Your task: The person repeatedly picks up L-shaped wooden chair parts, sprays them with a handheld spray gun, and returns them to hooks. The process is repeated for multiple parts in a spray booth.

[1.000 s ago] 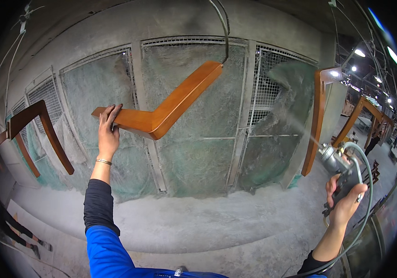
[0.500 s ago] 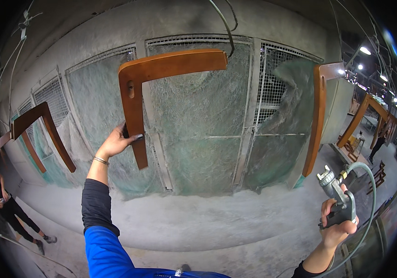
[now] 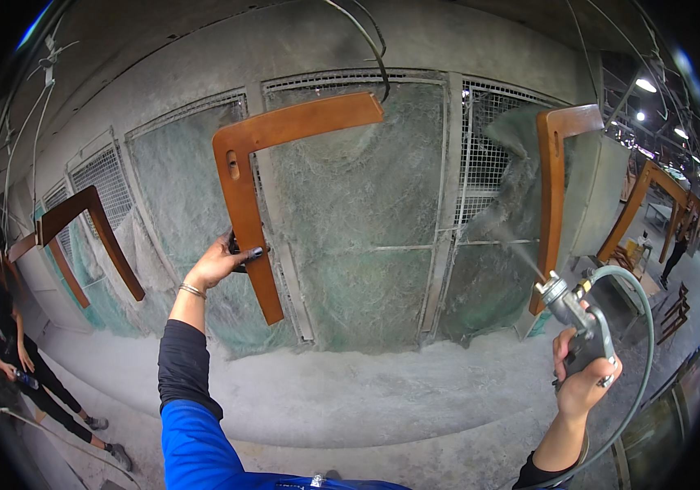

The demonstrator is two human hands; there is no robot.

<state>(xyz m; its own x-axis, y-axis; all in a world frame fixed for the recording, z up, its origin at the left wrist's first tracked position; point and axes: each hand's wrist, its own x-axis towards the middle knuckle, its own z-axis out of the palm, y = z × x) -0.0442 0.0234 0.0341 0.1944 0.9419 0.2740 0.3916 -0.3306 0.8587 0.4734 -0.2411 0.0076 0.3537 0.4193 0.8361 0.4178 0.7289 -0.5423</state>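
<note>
A brown wooden L-shaped frame piece (image 3: 240, 192) hangs in front of me, with a long upper bar and a leg slanting down. My left hand (image 3: 223, 260) is closed around its leg, thumb across the front; dark stains mark the thumb tip. An oval slot shows near the bend. To the right, my right hand (image 3: 582, 371) grips a metal spray gun (image 3: 566, 302) by its handle. Pale mist fans up and left from its nozzle. A grey-green hose (image 3: 648, 327) runs from the gun down past my forearm.
Similar wooden pieces hang at the left (image 3: 109, 245) and right (image 3: 552, 196). Behind is a booth wall with mesh panels and fibrous green filter sheets (image 3: 358, 204). A person in dark clothes (image 3: 19, 351) stands at far left. A cable (image 3: 362, 33) dangles above. Chairs stand at far right.
The held piece has tilted, its lower end swinging right and down. My right hand has moved left and slightly up. Mist now comes from the spray gun; none showed before.
</note>
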